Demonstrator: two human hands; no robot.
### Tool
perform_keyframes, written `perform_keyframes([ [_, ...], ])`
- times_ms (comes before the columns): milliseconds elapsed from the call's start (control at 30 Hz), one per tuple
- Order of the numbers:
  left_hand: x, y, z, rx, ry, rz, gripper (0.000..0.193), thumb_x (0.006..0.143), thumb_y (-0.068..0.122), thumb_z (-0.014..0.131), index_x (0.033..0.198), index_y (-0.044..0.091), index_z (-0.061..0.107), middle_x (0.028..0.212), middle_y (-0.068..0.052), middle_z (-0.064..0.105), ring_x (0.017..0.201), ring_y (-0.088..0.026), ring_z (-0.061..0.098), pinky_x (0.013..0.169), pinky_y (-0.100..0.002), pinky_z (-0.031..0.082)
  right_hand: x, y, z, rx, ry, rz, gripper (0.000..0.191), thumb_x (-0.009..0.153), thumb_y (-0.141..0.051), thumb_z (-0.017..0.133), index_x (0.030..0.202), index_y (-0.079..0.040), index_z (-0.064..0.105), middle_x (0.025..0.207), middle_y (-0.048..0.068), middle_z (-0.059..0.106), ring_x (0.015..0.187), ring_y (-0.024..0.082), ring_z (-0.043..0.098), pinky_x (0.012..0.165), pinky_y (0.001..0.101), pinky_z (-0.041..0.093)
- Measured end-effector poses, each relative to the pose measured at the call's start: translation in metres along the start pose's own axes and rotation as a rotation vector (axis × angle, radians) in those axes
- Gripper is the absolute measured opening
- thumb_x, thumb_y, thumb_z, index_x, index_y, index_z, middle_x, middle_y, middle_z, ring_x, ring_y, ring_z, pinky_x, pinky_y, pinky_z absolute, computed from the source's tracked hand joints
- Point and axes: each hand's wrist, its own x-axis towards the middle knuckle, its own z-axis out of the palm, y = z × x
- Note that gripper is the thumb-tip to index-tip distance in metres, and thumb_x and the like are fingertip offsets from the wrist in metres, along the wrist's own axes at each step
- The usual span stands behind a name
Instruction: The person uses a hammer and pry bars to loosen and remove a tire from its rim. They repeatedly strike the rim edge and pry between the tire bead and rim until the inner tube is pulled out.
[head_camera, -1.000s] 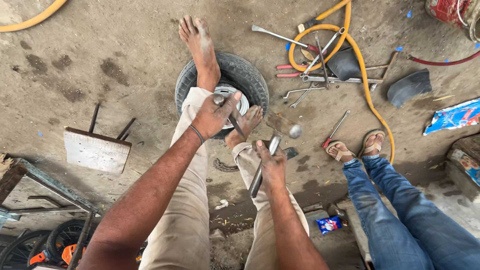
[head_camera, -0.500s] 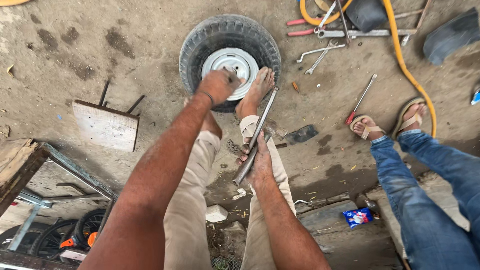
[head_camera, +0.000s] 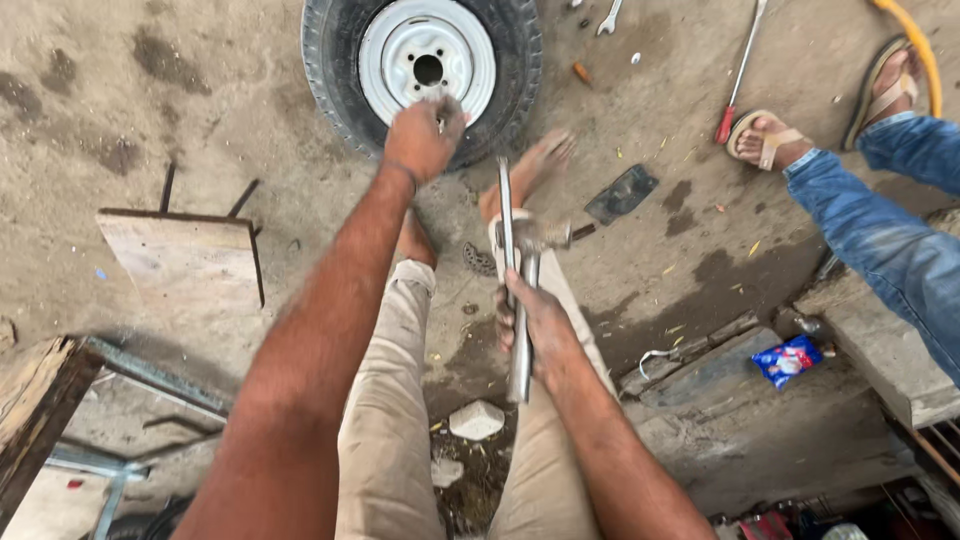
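Tyre (head_camera: 510, 60) under left hand (head_camera: 420, 138); right hand (head_camera: 535, 330) grips hammer (head_camera: 522, 290).

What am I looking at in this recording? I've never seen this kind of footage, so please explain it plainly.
The one view comes from a camera worn on a person's head, looking down at their own arms and legs. The left hand reaches to a small tyre with a white rim lying flat on the dirt ground. The right hand grips a metal hammer together with a long metal bar. Another person's jeans-clad leg and sandalled feet show at right, near a red-handled screwdriver.
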Motion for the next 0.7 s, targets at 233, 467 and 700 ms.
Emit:
perform_keyframes([
  [233,-0.023,-0.036,0.037,0.004,0.009,-0.075,0.029,0.087,0.036,0.077,0.097,0.009,0.076,0.114,-0.019,0.072,0.105,-0.038,0.069,0.095,-0.046,0.052,0.033,0.083,-0.040,0.317,-0.004,0.013,0.038,0.090,-0.048,0.071,0.085,-0.013,0.056,0.059,-0.003,0.046,0.045,0.013,0.045,0.043,0.0319,0.043],
  [467,0.106,-0.049,0.088,0.149,0.066,-0.291,0.033,0.086,0.033,0.076,0.107,0.008,0.074,0.118,-0.020,0.069,0.107,-0.037,0.067,0.094,-0.045,0.051,0.095,0.088,-0.083,0.197,0.079,0.247,0.035,0.089,-0.042,0.074,0.085,-0.011,0.060,0.062,-0.002,0.051,0.046,0.014,0.049,0.042,0.0318,0.045],
  [700,0.094,-0.032,0.065,-0.267,-0.273,-0.302,0.038,0.100,0.038,0.069,0.089,0.002,0.064,0.078,-0.010,0.057,0.068,-0.025,0.054,0.058,-0.041,0.047,0.095,0.065,-0.086,-0.085,0.243,-0.012,0.027,0.091,-0.032,0.076,0.084,-0.009,0.064,0.062,0.001,0.055,0.044,0.011,0.050,0.038,0.0266,0.045],
])
